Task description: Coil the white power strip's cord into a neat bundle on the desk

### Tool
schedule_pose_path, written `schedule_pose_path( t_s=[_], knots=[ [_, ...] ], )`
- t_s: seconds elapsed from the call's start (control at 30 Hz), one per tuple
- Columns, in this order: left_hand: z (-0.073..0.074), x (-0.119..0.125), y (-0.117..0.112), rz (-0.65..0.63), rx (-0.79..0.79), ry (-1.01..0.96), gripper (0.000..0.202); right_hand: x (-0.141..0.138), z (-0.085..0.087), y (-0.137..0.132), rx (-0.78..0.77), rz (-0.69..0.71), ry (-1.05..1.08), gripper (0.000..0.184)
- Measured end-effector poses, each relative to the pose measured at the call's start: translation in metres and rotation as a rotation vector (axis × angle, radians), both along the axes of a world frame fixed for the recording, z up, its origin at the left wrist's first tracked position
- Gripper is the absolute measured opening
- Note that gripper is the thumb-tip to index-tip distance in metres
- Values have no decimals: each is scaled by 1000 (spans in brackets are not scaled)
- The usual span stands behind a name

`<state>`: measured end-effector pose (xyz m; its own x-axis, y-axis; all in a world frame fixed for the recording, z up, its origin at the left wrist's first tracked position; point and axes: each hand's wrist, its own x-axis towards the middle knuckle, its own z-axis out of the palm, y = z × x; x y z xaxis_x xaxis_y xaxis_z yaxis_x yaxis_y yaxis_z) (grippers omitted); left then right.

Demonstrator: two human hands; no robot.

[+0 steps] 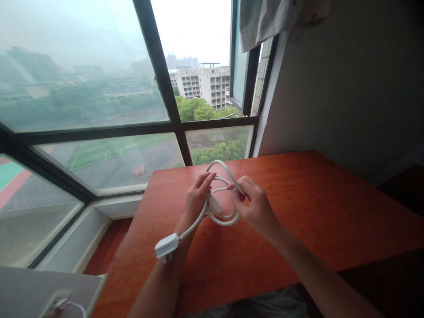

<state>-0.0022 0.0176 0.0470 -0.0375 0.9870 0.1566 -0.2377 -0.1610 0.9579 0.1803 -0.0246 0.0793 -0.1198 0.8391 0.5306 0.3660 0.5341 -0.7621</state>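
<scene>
Both hands hold a white power cord point(224, 223) in loose loops above the wooden table. My left hand point(198, 190) is closed around one side of the coil. At that side the cord runs down to a white plug point(166, 245), which hangs over my left forearm with its prongs pointing down. My right hand point(250, 199) pinches the cord on the other side of the loops, its thumb and fingers together. A pale block-like end point(215, 203), perhaps the cord's connector, shows between the hands, partly hidden by the loops.
The reddish-brown table point(298, 203) reaches toward a dark-framed window point(179, 126), with one pane open at the right. A wall socket point(57, 304) with a white plug and cable sits low at left. Grey cloth point(265, 26) hangs at the top.
</scene>
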Motion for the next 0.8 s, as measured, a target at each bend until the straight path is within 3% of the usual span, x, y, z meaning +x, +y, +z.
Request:
schedule_pose_path(
  t_s=[0.23, 0.4, 0.5, 0.63, 0.73, 0.8],
  knots=[
    [-4, 0, 7, 32, 8, 121, 39, 4, -17, 9, 21, 15, -22, 17],
    [-5, 2, 7, 86, 194, 275, 45, 7, -37, 17, -35, -120, 148, 10],
    [-7, 3, 10, 144, 148, 192, 43, 9, -46, 25, -61, -139, 154, 11],
    [-15, 4, 12, 112, 25, 150, 31, 9, -57, 32, -156, -148, 115, 14],
    [-21, 6, 12, 101, 40, 122, 29, 3, -62, 32, -279, -77, 131, 30],
    [-24, 7, 12, 133, 55, 94, 30, -2, -63, 29, -325, -2, 94, 29]
  ],
)
